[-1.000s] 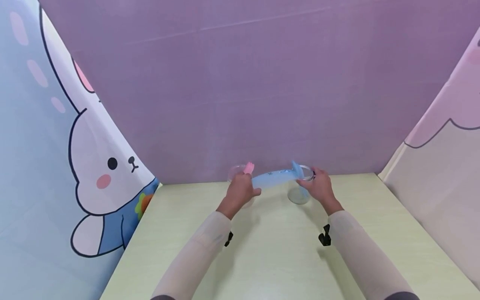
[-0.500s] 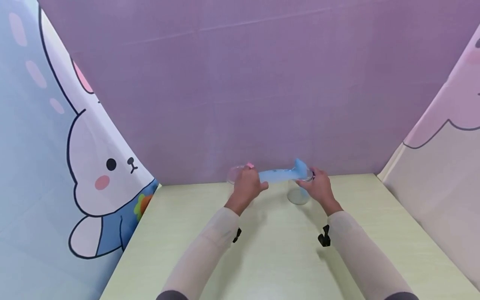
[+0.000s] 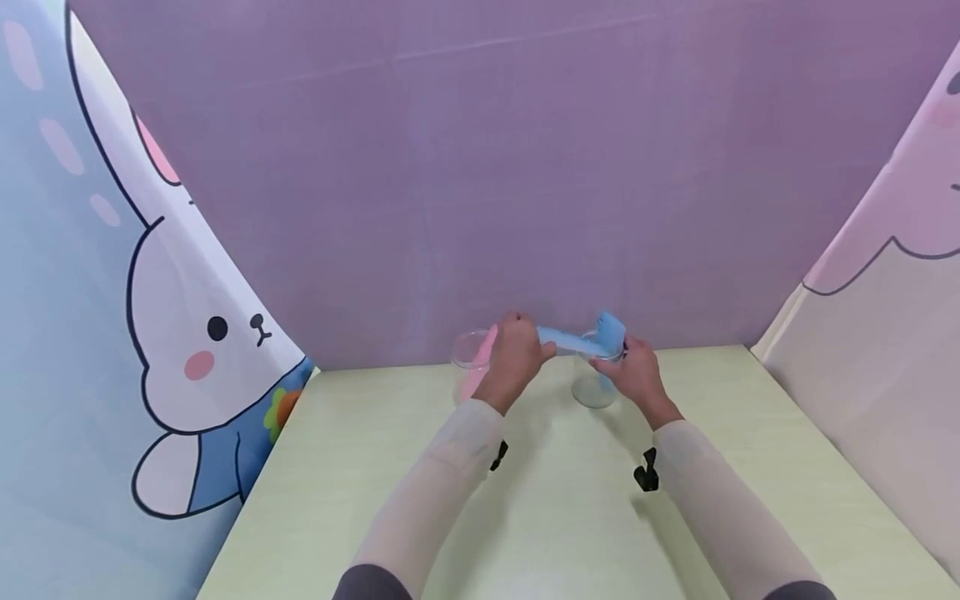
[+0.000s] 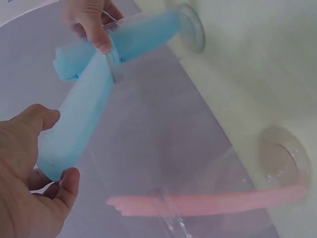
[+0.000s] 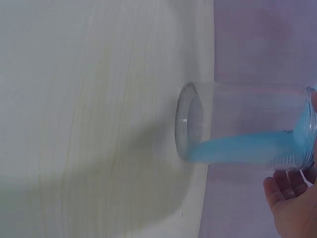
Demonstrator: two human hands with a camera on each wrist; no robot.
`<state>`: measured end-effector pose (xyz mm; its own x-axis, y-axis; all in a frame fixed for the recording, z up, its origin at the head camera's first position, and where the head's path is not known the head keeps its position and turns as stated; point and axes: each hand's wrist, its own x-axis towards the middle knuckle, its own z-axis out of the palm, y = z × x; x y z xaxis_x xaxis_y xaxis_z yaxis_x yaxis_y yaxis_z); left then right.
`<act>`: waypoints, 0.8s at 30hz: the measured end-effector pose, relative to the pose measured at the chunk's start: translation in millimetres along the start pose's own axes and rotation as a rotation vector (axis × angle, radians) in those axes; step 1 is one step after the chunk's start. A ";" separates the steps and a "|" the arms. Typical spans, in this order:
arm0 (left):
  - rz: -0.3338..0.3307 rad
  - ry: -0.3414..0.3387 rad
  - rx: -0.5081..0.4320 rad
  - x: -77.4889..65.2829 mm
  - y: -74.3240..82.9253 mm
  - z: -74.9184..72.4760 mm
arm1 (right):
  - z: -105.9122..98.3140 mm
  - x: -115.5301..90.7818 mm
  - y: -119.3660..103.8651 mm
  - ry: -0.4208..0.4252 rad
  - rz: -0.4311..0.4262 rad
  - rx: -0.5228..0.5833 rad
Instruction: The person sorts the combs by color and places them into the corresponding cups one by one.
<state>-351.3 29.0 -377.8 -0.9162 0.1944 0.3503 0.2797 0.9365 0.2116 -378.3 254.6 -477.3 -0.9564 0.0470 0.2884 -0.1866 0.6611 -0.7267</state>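
My left hand (image 3: 516,357) pinches one end of a translucent blue strip (image 3: 566,340) with fine comb-like ridges. Its other end meets the rim of the right clear jar (image 3: 594,393); whether it is inside cannot be told. With my right hand (image 3: 637,372) I hold that jar by its rim. A second blue strip (image 4: 148,37) leans inside it, its wider end sticking out above the rim. To the left stands another clear jar (image 3: 469,350), partly behind my left hand. Inside it leans a pink strip (image 4: 208,204) with a notched top.
Both jars stand near the back edge of the pale table (image 3: 570,517), close to the purple backdrop (image 3: 480,183). A panel with a rabbit picture (image 3: 195,350) rises on the left, and a pink and white panel (image 3: 885,333) on the right.
My left hand has moved right and slightly up with the blue strip, closer to the right jar. More of the pink strip shows now. My right hand keeps its place at the jar's rim.
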 end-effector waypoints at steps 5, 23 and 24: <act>-0.037 0.035 -0.109 6.9 19.0 -2.7 | -0.4 1.4 1.0 0.016 -0.015 0.014; 0.270 -0.203 -0.283 9.1 19.6 12.4 | 1.5 3.0 2.1 0.012 -0.016 -0.046; 0.269 -0.211 -0.274 8.5 17.4 12.2 | 0.8 3.5 1.4 0.007 -0.018 -0.059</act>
<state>-357.7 50.5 -382.3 -0.8309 0.5029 0.2381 0.5562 0.7376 0.3828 -382.1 255.1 -477.8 -0.9513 0.0400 0.3056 -0.1899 0.7050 -0.6834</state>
